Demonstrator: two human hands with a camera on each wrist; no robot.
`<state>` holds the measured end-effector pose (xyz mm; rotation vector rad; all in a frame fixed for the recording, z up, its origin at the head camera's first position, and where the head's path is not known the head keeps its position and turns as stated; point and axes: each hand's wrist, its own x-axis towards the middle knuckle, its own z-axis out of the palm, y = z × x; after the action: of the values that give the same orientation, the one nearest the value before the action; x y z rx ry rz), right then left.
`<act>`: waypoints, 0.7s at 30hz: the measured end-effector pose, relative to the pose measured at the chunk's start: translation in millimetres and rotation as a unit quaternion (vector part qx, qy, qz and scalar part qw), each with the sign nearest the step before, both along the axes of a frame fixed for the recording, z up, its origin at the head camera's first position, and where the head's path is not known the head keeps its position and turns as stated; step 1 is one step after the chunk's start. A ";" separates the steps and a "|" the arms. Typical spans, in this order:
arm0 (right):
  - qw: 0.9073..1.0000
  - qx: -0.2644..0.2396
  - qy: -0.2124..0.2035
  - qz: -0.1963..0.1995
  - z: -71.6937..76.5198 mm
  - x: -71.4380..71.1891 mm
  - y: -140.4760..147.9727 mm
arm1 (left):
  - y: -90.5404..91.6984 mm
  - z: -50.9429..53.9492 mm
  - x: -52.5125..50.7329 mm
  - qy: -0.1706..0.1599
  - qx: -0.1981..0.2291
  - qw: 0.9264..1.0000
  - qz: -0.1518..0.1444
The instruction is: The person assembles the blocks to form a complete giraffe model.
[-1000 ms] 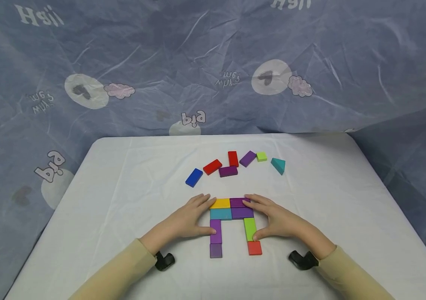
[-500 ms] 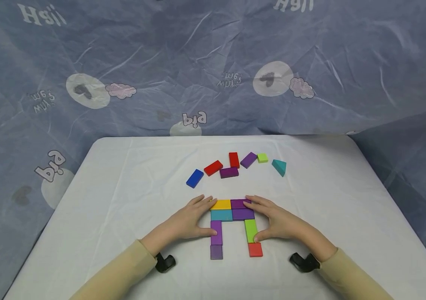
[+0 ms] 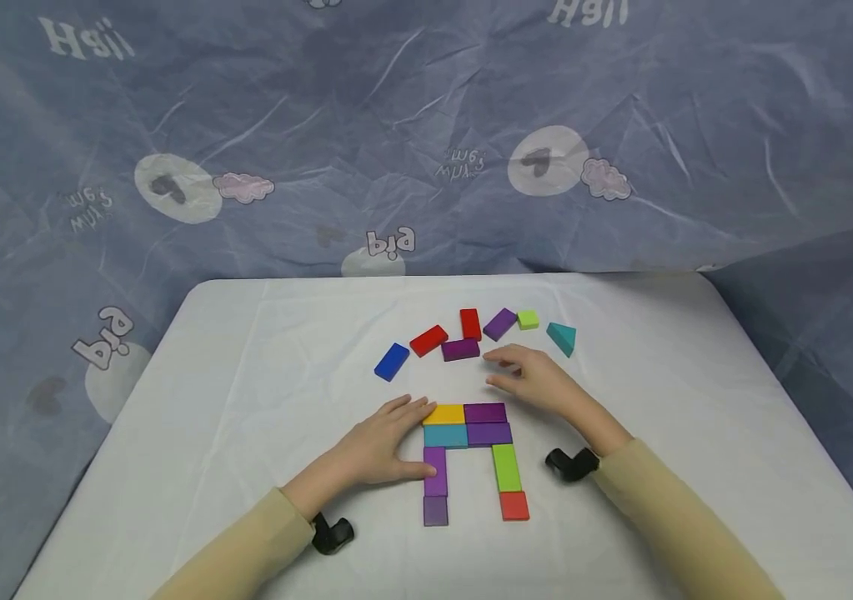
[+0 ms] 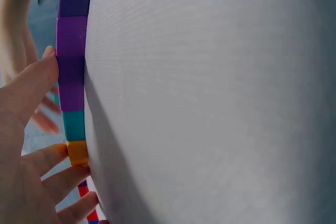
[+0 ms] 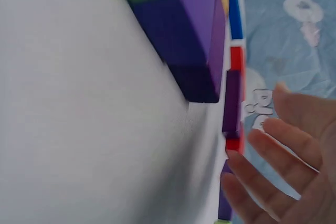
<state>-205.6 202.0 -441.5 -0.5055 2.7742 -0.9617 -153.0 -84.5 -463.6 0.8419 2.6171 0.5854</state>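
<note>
Flat coloured blocks form an arch on the white table. Its top has a yellow block (image 3: pixel 447 414) and a teal block (image 3: pixel 445 436) at left, with two purple blocks (image 3: pixel 489 434) at right. A purple leg (image 3: pixel 435 482) stands at left; a lime green block (image 3: pixel 506 468) and a red block (image 3: pixel 514 506) make the right leg. My left hand (image 3: pixel 373 446) rests at the arch's left side, fingers touching the yellow block and thumb touching the purple leg. Nothing is in my right hand (image 3: pixel 534 379), held beyond the arch with its fingertips near a loose purple block (image 3: pixel 460 350).
Loose blocks lie along the table's far part: a blue block (image 3: pixel 392 362), two red blocks (image 3: pixel 429 341), another purple block (image 3: pixel 499 324), a small lime block (image 3: pixel 527 319) and a teal triangular block (image 3: pixel 562 338). A patterned blue-grey cloth (image 3: pixel 426 150) hangs behind the table (image 3: pixel 283 333).
My right hand has left the arch's right side and moved away from me, towards the loose blocks. The left hand stays in place, and the arch keeps its shape.
</note>
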 end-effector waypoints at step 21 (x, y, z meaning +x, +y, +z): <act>0.989 0.142 0.027 0.021 -3.4 -54.6 -42.9 | 0.8 2.9 0.6 -0.003 0.004 1.000 0.000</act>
<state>-260.2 159.1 -444.9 -0.5487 2.8695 -0.5358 -152.4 -83.7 -460.7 0.8421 2.6102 0.5989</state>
